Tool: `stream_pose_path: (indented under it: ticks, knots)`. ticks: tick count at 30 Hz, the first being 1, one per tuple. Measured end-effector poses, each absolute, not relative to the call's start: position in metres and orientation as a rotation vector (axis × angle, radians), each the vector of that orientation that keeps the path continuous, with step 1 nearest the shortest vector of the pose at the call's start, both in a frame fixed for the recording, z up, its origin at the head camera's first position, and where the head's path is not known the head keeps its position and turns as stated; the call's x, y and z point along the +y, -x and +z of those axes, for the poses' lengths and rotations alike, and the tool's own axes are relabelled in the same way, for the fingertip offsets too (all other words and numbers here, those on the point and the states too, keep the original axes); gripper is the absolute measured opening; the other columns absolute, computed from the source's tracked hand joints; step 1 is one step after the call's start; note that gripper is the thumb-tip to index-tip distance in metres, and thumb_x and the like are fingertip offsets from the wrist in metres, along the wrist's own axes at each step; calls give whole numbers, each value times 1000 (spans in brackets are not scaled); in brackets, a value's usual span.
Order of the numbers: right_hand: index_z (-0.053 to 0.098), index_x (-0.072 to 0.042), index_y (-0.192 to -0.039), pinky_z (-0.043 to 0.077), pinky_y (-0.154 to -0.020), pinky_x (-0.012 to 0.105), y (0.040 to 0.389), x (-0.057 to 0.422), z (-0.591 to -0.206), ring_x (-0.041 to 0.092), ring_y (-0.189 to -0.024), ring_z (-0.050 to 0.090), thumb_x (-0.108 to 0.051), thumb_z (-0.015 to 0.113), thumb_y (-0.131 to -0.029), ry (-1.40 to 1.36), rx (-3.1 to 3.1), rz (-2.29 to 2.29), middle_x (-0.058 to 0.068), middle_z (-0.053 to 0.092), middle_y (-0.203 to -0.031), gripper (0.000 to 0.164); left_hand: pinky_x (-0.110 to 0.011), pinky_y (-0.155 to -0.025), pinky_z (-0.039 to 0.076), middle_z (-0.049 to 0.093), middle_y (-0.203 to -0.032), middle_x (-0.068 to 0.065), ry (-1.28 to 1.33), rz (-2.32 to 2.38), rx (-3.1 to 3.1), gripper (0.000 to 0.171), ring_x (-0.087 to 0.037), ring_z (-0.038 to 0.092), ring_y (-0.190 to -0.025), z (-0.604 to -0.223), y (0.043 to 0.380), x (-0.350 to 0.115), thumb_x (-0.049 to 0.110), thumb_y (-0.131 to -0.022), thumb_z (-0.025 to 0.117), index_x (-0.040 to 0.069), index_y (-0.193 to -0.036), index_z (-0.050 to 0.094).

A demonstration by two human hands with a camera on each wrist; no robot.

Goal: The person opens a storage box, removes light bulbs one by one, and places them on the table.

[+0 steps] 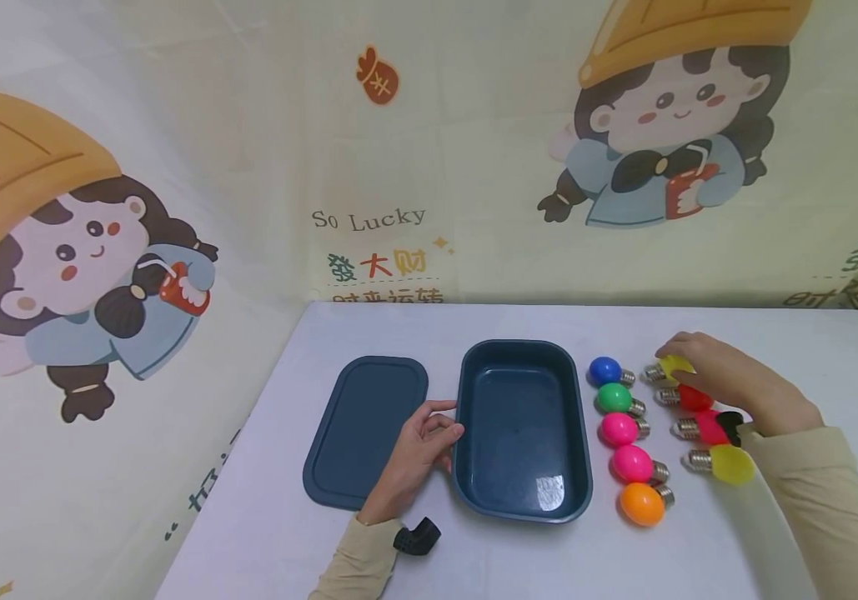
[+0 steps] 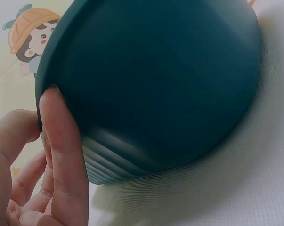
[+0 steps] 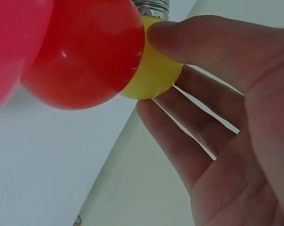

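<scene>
My left hand [image 1: 415, 450] pinches the left rim of a dark blue plastic box [image 1: 511, 421], which stands upright with no lid on it. In the left wrist view, the thumb and a finger meet at the edge of the box [image 2: 160, 84]. At the far end of the right column of bulbs, my right hand [image 1: 732, 379] grips a yellow light bulb [image 1: 674, 367] by its round part. The right wrist view has the thumb on one side of that yellow bulb [image 3: 156, 66] and fingertips on the other. A red bulb [image 3: 87, 52] sits right beside it.
Left of the box lies its flat dark lid [image 1: 361, 425]. Blue [image 1: 604, 370], green [image 1: 614, 397], pink [image 1: 619, 429] and orange [image 1: 642, 504] bulbs form a column to its right. Another yellow bulb [image 1: 732, 464] ends the outer column. A patterned cloth [image 1: 489, 167] hangs behind the white table [image 1: 504, 567].
</scene>
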State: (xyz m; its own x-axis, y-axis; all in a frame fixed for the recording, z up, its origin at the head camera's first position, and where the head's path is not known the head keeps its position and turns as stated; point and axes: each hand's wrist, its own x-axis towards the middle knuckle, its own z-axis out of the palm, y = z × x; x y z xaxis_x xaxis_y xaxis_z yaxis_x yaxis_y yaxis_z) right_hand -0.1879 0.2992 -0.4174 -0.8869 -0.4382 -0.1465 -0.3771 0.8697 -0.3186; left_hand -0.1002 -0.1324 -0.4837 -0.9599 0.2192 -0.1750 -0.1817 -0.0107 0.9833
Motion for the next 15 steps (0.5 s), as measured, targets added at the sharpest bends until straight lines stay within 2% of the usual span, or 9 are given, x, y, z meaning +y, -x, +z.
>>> stream_pose_path:
  ticks: [15]
  knots:
    - [68, 2, -115, 56, -82, 54, 189, 300, -419, 46, -106, 57, -6, 76, -84, 597, 2798, -399, 25, 62, -114, 33, -25, -55, 52, 63, -96, -3, -77, 2061, 1995, 50, -9, 54, -68, -484, 99, -133, 22, -92, 72, 10, -137, 51]
